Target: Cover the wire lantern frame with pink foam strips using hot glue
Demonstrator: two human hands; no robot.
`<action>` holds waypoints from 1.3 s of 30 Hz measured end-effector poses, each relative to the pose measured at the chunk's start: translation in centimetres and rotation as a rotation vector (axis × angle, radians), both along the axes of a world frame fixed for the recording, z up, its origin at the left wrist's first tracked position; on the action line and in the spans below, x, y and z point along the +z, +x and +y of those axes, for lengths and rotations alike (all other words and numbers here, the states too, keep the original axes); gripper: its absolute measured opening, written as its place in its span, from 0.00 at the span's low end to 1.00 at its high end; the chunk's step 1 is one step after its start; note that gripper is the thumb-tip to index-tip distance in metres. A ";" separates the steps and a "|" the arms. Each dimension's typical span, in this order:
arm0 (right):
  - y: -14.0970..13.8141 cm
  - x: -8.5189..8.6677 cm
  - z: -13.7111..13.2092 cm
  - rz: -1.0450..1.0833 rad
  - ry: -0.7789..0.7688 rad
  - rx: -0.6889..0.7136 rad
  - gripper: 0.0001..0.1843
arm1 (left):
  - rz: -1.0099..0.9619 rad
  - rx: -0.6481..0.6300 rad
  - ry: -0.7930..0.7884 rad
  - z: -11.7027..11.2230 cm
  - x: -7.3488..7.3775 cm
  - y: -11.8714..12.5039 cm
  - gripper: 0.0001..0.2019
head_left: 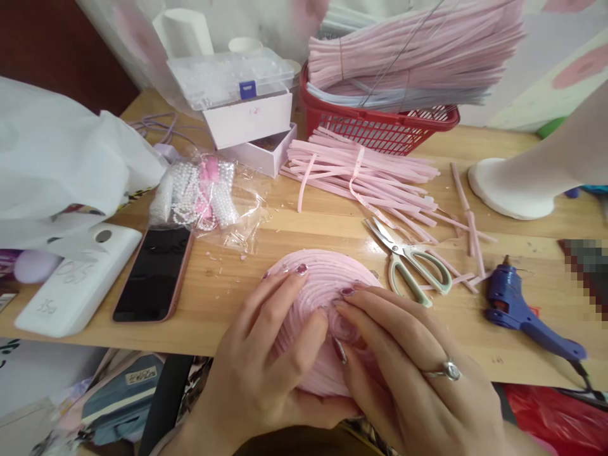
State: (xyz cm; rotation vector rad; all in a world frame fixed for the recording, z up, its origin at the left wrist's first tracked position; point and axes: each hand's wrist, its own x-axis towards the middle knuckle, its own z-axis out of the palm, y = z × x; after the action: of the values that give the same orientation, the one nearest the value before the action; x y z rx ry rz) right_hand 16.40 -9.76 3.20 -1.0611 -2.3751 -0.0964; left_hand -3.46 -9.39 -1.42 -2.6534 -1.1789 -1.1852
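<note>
A round pink disc (pixel 316 269), wound in a spiral from what look like fuzzy pipe cleaners, is at the table's front edge. My left hand (pixel 270 342) grips its left side, with fingers spread over the top and the index fingertip near the centre. At the middle, the thumb and fingers of my right hand (pixel 403 354) pinch a small raised coil (pixel 346 328). Both palms hide much of the disc's lower side. Beyond my right hand lie scissors (pixel 403 253) with pale green handles, blades apart. A blue glue gun (pixel 515 310) rests farther right.
Loose pink pipe cleaners (pixel 361 171) lie before a red basket (pixel 380 123) heaped with bundles. At left are a phone (pixel 154 272), a white power bank (pixel 78 278) and bagged pearl beads (pixel 204 190). A white stand (pixel 513 187) is at right; boxes (pixel 249 120) are stacked behind.
</note>
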 end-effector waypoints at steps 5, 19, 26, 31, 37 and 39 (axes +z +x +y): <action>0.2 -0.2 -0.2 -0.043 0.018 -0.004 0.12 | 0.011 0.014 0.013 -0.1 0.0 0.1 0.34; -0.9 -1.5 -0.5 0.212 -0.069 -0.099 0.14 | -0.190 0.027 -0.128 0.0 -0.9 -0.3 0.34; 0.0 -5.3 -2.2 0.427 -0.154 -0.047 0.32 | -0.434 -0.039 -0.267 -0.3 -1.7 -0.3 0.49; 0.0 -7.4 -3.4 0.575 -0.220 -0.168 0.44 | -0.401 -0.104 -0.361 1.5 -0.9 -0.9 0.46; 0.2 -7.3 -3.1 0.514 -0.182 -0.189 0.48 | -0.052 -0.200 -0.281 3.9 1.0 -1.8 0.40; 0.3 -7.3 -2.8 0.503 -0.188 -0.171 0.52 | 0.031 -0.196 -0.273 4.3 1.7 -2.0 0.40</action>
State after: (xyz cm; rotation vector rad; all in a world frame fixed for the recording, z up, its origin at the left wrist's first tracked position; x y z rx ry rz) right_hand 16.71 -12.53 -4.15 -1.2085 -1.8653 0.3052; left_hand -5.42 -5.12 0.26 -3.0385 -1.1755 -1.0696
